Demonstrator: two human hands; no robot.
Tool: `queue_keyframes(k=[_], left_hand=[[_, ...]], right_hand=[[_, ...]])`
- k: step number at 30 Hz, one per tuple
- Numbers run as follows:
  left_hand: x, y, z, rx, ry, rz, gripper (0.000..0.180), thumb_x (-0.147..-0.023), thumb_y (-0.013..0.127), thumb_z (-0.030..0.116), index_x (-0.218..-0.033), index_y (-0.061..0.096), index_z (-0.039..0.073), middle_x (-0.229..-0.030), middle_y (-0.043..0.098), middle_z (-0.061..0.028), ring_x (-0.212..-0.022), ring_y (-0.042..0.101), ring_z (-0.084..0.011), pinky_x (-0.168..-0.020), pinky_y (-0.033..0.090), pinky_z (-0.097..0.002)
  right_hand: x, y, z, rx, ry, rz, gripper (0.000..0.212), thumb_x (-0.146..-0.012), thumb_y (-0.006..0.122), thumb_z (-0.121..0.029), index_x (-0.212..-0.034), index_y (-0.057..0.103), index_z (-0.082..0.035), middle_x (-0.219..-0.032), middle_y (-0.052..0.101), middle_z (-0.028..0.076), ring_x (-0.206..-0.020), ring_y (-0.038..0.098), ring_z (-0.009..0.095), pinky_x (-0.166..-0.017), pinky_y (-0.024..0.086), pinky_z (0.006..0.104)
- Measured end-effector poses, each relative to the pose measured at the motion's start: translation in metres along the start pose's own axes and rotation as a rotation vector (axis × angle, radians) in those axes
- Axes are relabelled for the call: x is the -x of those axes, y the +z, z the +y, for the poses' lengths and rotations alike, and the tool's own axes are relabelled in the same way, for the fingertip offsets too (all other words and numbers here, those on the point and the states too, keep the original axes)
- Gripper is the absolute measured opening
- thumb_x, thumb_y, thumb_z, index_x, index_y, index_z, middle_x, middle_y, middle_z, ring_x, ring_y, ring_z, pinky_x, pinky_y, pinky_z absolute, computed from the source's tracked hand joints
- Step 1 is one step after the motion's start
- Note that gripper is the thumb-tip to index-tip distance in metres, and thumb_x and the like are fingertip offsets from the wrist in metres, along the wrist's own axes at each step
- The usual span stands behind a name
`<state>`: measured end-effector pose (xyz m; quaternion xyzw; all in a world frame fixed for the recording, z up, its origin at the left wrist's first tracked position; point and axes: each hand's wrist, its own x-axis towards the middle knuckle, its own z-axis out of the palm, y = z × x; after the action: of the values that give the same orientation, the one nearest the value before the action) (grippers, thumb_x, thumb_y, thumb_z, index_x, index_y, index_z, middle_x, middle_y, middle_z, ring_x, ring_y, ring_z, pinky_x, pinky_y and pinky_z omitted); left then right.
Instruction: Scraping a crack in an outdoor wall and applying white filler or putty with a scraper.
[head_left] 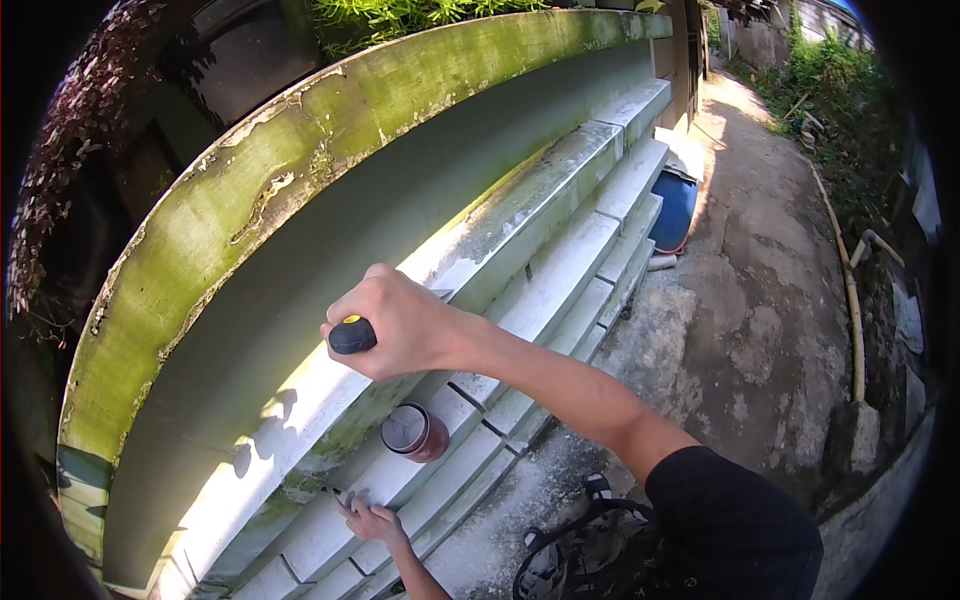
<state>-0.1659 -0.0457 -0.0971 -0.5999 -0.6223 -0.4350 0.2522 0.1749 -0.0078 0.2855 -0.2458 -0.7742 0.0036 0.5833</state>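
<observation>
My right hand [385, 325] is wrapped round a scraper-like tool with a black handle [353, 337] that has a yellow spot on its end. A thin grey edge shows past the far side of this fist; the rest of the tool is hidden. The fist is over the top white ledge [330, 400] of a stepped wall. Lower down, my left hand [375, 522] has its fingers closed at a lower step, with a small, thin, dark thing at the fingertips that I cannot make out. Between the hands, a reddish-brown can [415, 433] with a greyish inside stands on a step.
A curved, mossy green wall [260, 180] rises behind the ledges. Further along stands a blue container [674, 208] with something white on top. A concrete path [760, 270] runs at the right, edged by a long pole [848, 280] and plants [850, 90].
</observation>
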Motion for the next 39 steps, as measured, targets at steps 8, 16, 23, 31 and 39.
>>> queue_keyframes(k=[8,16,23,31,39], left_hand=[[-0.003,-0.008,0.009,-0.026,-0.006,-0.048,0.037,-0.088,0.043,0.029,-0.101,0.069,0.007,-0.152,0.046,-0.0202,-0.092,0.063,-0.0394,-0.078,0.047,-0.0464],[-0.015,-0.010,0.022,-0.015,0.005,-0.062,0.039,-0.093,0.039,0.033,-0.094,0.067,0.007,-0.154,0.046,-0.0175,-0.090,0.065,-0.0328,-0.074,0.046,-0.0416],[-0.013,-0.016,0.019,-0.026,-0.016,-0.087,0.039,-0.093,0.038,0.033,-0.093,0.067,0.007,-0.156,0.044,-0.0165,-0.092,0.067,-0.0319,-0.073,0.046,-0.0417],[-0.014,-0.019,0.022,0.044,-0.003,-0.085,0.036,-0.088,0.042,0.027,-0.098,0.068,0.004,-0.154,0.044,-0.0185,-0.102,0.066,-0.0342,-0.079,0.048,-0.0440],[-0.018,-0.017,0.020,0.035,-0.012,-0.076,0.031,-0.085,0.046,0.023,-0.099,0.069,0.007,-0.151,0.048,-0.0210,-0.102,0.064,-0.0357,-0.079,0.045,-0.0444]], right_hand=[[-0.009,-0.013,0.019,-0.012,0.128,-0.127,0.023,-0.077,0.072,-0.014,-0.061,0.061,-0.001,-0.056,0.055,0.017,-0.055,0.052,0.040,-0.059,0.045,0.0397],[-0.010,-0.007,0.021,-0.006,0.188,-0.222,0.011,-0.071,0.071,-0.013,-0.066,0.069,-0.004,-0.058,0.060,0.016,-0.060,0.058,0.037,-0.061,0.048,0.0425],[-0.007,-0.006,0.028,0.022,0.170,-0.169,0.025,-0.066,0.064,-0.011,-0.051,0.048,0.001,-0.051,0.049,0.021,-0.051,0.050,0.043,-0.054,0.047,0.0451],[-0.003,-0.003,0.023,-0.097,0.089,-0.105,0.023,-0.072,0.068,-0.011,-0.057,0.054,0.000,-0.056,0.052,0.020,-0.056,0.052,0.040,-0.062,0.045,0.0409],[-0.016,-0.049,0.020,-0.302,0.186,-0.061,0.042,-0.085,0.068,-0.016,-0.053,0.044,-0.001,-0.047,0.034,0.004,-0.047,0.032,0.012,-0.046,0.029,0.0325]])
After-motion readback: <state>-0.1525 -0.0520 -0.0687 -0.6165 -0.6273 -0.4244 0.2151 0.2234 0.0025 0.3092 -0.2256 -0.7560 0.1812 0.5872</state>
